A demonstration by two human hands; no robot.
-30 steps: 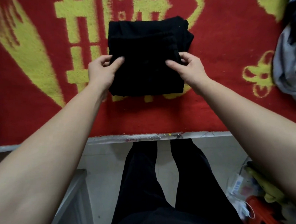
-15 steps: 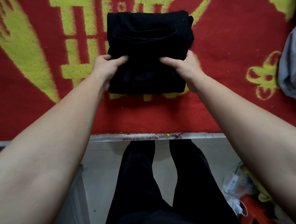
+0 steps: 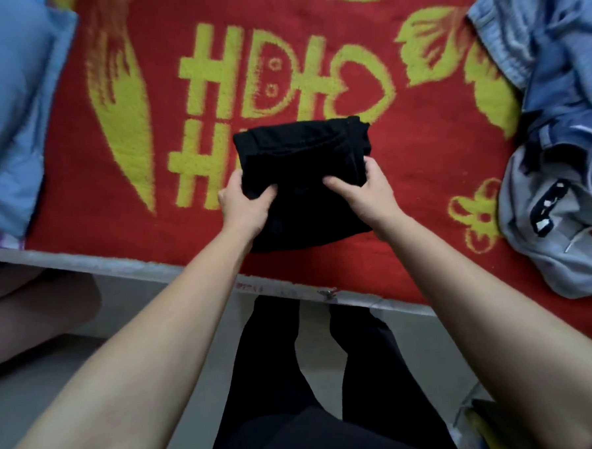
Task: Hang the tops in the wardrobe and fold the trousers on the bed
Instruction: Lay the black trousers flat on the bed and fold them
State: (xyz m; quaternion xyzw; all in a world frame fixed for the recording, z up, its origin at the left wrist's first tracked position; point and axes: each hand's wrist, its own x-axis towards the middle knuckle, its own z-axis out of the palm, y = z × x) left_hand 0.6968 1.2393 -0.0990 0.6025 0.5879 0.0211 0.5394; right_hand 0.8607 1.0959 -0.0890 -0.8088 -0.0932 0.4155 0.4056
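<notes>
Both hands — left hand (image 3: pixel 244 206), right hand (image 3: pixel 366 193) — grip the folded black trousers (image 3: pixel 302 176)

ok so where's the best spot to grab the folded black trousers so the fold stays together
By the two side edges, one hand from each side, as the left hand and right hand grip now, thumbs on top. The folded black trousers are a thick stacked square on the red blanket, so pinching all layers probably keeps them together.

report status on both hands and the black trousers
Left hand, right hand: each grips a side of the folded black trousers. Bundle over the red blanket. Grey garment off to the right, clear of it.
</notes>
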